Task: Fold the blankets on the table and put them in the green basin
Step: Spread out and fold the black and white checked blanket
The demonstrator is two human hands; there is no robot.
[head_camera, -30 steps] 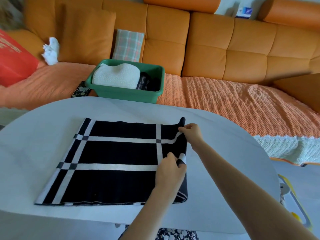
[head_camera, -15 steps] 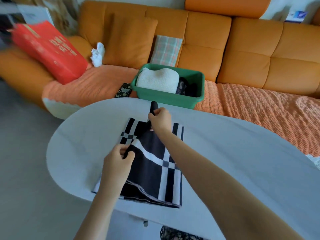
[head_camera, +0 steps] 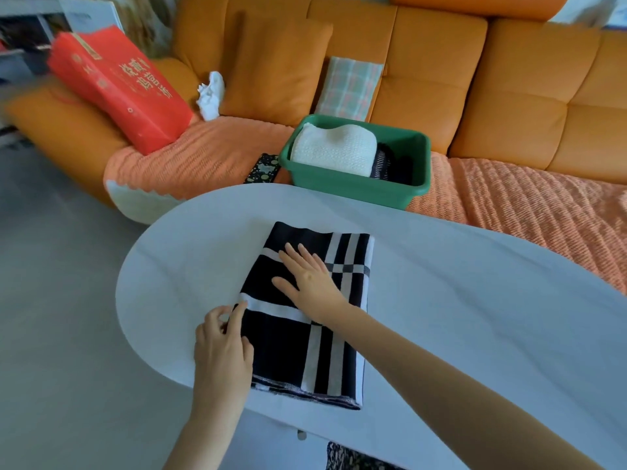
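A black blanket with white stripes (head_camera: 285, 347) lies folded in half on the white oval table (head_camera: 458, 327), near its left end. My right hand (head_camera: 308, 278) lies flat on the blanket's upper half, fingers straight. At the blanket's left edge my left hand (head_camera: 222, 344) touches the fold with its fingertips, the fingers slightly bent. The green basin (head_camera: 356, 186) sits on the sofa just beyond the table. It holds a folded cream blanket (head_camera: 334, 152) and a dark folded one (head_camera: 383, 164) beside it.
An orange sofa (head_camera: 509, 96) with an orange knit cover runs behind the table. On it are a red bag (head_camera: 118, 86), a white crumpled cloth (head_camera: 211, 95), a plaid cushion (head_camera: 347, 88) and a small dark patterned item (head_camera: 263, 168). Grey floor lies to the left.
Both hands carried the blanket's right edge over to the left and laid it down, halving the blanket. My right hand let go and now lies flat on top; the camera swung left.
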